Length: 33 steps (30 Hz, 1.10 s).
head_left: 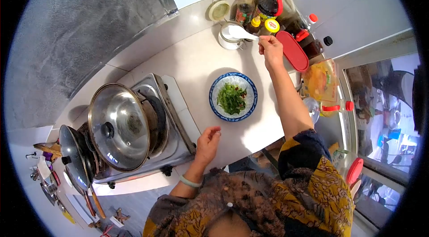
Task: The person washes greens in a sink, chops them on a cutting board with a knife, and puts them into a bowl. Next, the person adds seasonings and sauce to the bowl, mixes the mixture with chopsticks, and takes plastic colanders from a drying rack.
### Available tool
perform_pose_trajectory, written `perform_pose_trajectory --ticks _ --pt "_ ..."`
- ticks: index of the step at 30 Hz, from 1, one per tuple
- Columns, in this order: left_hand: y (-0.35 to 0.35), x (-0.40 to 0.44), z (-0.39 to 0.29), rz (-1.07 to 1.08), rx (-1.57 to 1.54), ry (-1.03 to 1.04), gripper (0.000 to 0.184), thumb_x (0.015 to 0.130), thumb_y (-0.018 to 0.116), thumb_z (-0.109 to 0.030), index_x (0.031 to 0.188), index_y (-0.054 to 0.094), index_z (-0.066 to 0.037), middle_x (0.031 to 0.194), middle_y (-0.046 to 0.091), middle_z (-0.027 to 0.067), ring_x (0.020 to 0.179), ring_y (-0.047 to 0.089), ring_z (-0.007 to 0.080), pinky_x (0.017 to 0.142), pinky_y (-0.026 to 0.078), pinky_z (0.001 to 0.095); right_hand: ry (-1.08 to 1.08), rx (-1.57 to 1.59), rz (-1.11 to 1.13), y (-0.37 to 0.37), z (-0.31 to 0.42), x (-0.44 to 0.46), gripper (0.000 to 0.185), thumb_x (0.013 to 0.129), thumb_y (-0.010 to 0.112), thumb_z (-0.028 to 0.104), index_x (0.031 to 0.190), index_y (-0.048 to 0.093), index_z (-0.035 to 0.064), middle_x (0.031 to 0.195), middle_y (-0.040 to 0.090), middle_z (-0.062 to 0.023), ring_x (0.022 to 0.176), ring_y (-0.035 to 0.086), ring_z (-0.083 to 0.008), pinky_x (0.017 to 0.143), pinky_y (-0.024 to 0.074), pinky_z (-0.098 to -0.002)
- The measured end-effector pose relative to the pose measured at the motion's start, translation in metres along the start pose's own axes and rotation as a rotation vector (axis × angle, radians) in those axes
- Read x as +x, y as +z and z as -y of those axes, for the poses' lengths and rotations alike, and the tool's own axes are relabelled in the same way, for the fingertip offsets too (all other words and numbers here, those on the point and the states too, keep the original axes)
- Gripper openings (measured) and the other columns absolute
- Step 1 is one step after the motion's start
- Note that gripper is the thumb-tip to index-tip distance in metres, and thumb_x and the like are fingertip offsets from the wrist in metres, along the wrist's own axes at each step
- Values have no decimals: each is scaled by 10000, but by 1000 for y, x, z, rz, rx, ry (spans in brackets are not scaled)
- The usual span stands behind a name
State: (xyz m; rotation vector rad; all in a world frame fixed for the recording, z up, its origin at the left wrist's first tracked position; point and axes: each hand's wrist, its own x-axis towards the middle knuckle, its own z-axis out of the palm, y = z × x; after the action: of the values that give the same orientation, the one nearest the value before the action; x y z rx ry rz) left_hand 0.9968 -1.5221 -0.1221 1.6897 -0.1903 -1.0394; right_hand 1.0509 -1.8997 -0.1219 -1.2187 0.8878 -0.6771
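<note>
My right hand (271, 50) pinches the handle of a white spoon (241, 33), whose bowl is at the mouth of an open white jar (229, 42). The jar's round hinged lid (219, 10) is tipped back against the wall. What lies in the spoon is hard to make out. My left hand (208, 144), with a pale bangle at its wrist, is held near the counter's front edge, fingers loosely bent and nothing visible in them. Between my hands a blue-rimmed bowl (233, 74) stands on the counter, holding chopped green leaves (232, 99) with small red bits.
On the left a gas stove (178, 123) carries a pan under a glass lid (119, 125); another lidded pan (73, 156) stands beyond it. Several sauce bottles (268, 6) crowd the back corner. A red oval lid (292, 51) lies beside my right forearm, near a window.
</note>
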Motion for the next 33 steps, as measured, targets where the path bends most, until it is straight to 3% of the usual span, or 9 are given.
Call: perform_pose_trajectory --ticks 3,7,11,14,19,24,25,29,33 --pt "-3 1 -4 -14 -8 3 240 941 529 -107 1149 571 7 1087 610 66 974 595 160 867 462 289 -114 1 53 -13 10 -38 69 870 615 92 846 592 32 703 575 -7 553 505 -83 486 408 -234" --pt "-8 0 2 -17 -72 -4 237 946 529 -124 1146 577 -6 1090 611 66 969 594 157 846 456 280 -284 -319 66 -34 34 -115 132 913 618 138 928 608 7 744 584 1 660 519 -63 594 440 -219" --pt "-9 -1 1 14 -89 -12 231 949 527 -130 1143 580 -15 1089 610 64 959 591 152 832 451 272 -648 -742 99 -55 42 -169 79 848 635 28 925 616 27 771 625 -101 640 602 -167 603 496 -284" --pt "-7 -3 7 44 -111 -10 223 949 525 -123 1136 581 -15 1083 609 62 957 587 151 840 451 272 -686 -859 268 -57 22 -191 108 823 624 -9 913 605 48 747 597 -112 628 608 -219 573 484 -306" --pt "-6 -9 9 74 -114 -12 215 946 523 -110 1127 580 -9 1076 608 64 961 584 153 860 452 281 -580 -784 124 -55 7 -200 116 819 631 -11 914 605 50 740 593 -110 613 597 -217 571 483 -306" --pt "-8 -10 11 84 -102 5 222 945 519 -103 1131 575 3 1090 608 71 956 586 158 871 452 288 -609 -742 37 -55 22 -202 99 823 649 2 901 601 38 749 606 -111 611 600 -200 581 491 -298" --pt "-8 -12 11 80 -104 -12 224 945 519 -104 1133 573 5 1092 608 73 957 587 159 870 454 289 -612 -760 33 -57 21 -203 123 803 648 -14 908 604 34 771 606 -114 639 611 -238 591 499 -312" --pt "-6 -14 6 71 -86 -15 216 941 524 -99 1118 572 14 1039 618 69 948 595 149 851 465 278 -747 -956 335 -61 3 -196 188 746 637 -48 914 602 27 809 592 -124 737 613 -315 635 510 -370" --pt "-8 -10 7 45 -118 17 214 940 526 -102 1114 574 14 1015 623 65 945 598 141 848 467 273 -752 -907 255 -64 2 -190 117 803 632 -19 906 596 24 778 606 -118 627 601 -252 576 492 -327"
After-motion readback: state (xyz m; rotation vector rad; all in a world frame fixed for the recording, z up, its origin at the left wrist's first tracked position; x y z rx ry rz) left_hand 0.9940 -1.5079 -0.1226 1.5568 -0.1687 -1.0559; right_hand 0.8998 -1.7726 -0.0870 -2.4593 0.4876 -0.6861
